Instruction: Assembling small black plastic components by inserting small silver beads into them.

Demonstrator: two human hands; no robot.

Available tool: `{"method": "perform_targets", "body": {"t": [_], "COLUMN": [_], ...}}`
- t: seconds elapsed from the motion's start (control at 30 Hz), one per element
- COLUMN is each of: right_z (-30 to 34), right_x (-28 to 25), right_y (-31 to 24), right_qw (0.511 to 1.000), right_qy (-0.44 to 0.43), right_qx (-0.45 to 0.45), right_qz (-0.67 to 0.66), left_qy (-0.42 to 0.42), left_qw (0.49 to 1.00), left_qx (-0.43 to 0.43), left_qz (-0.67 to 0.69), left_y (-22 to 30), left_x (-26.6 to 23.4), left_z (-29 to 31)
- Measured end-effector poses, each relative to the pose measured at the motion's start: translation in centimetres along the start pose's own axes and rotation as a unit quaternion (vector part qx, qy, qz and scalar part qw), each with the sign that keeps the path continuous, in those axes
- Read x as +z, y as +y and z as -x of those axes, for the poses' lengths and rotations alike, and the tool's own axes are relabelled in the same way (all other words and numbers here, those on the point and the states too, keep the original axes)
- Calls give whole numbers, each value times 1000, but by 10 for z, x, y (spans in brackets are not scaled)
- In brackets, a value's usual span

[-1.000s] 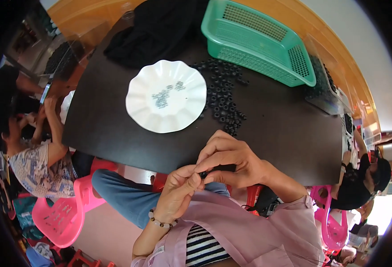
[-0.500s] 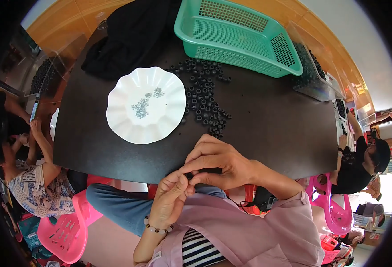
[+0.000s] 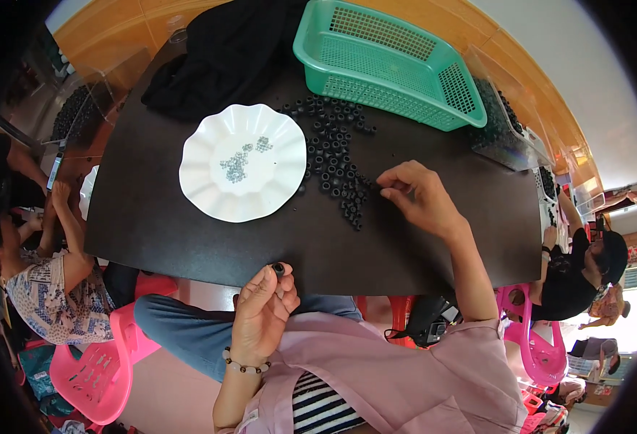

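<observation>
Head camera view, looking down: the left hand [image 3: 264, 304] is raised just in front of the table's near edge, pinching one small black ring-shaped piece [image 3: 278, 268] between the tips of the thumb and forefinger, with its round opening visible. A bracelet [image 3: 246, 367] of pale and dark beads circles that wrist. The right hand [image 3: 427, 201] is over the tabletop, palm down, its thumb and forefinger a narrow gap apart at the right edge of a scatter of loose black pieces [image 3: 341, 172]; whether those fingertips touch or hold a piece cannot be told. The scatter spreads over the dark brown table [image 3: 405, 264], between the right hand and a white plate [image 3: 206, 192] with a wavy rim. Small clear bits [image 3: 236, 168] lie in clusters on the plate. Behind the scatter stands a green plastic basket [image 3: 398, 108] with perforated sides, and to its right is a clear box [image 3: 503, 145] with more black pieces inside. Black cloth [image 3: 213, 61] lies crumpled behind the plate. The person wears a pink shirt [image 3: 412, 369] over a striped top and blue trousers [image 3: 181, 333]. Farther out, a co-worker in a patterned shirt [image 3: 54, 300] sits at left, beside a pink chair [image 3: 98, 380], and another in a black cap [image 3: 613, 254] is at right.
</observation>
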State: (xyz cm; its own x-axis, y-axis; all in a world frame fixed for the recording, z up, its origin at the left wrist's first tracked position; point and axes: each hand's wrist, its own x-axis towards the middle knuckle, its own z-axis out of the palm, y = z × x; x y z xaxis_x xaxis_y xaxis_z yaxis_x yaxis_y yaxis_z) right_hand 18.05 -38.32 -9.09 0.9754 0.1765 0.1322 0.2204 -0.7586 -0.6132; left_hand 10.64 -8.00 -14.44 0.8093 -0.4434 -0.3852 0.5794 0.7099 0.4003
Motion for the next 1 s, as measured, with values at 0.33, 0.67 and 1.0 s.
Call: {"method": "perform_targets", "body": {"t": [0.33, 0.67, 1.0], "right_z": [4, 5, 4], "right_x": [20, 22, 23], "right_y": [-3, 1, 4], "right_qw": [992, 993, 982], "right_qy": [-14, -13, 32], "right_qx": [-119, -92, -140], "right_qz": [26, 71, 120], "left_qy": [-17, -21, -5], "left_qw": [999, 999, 1000], "left_qx": [2, 4, 3], "left_qz": [41, 44, 19], "left_y": [-1, -2, -3], "left_x": [-3, -4, -2], "left_z": [0, 0, 1]}}
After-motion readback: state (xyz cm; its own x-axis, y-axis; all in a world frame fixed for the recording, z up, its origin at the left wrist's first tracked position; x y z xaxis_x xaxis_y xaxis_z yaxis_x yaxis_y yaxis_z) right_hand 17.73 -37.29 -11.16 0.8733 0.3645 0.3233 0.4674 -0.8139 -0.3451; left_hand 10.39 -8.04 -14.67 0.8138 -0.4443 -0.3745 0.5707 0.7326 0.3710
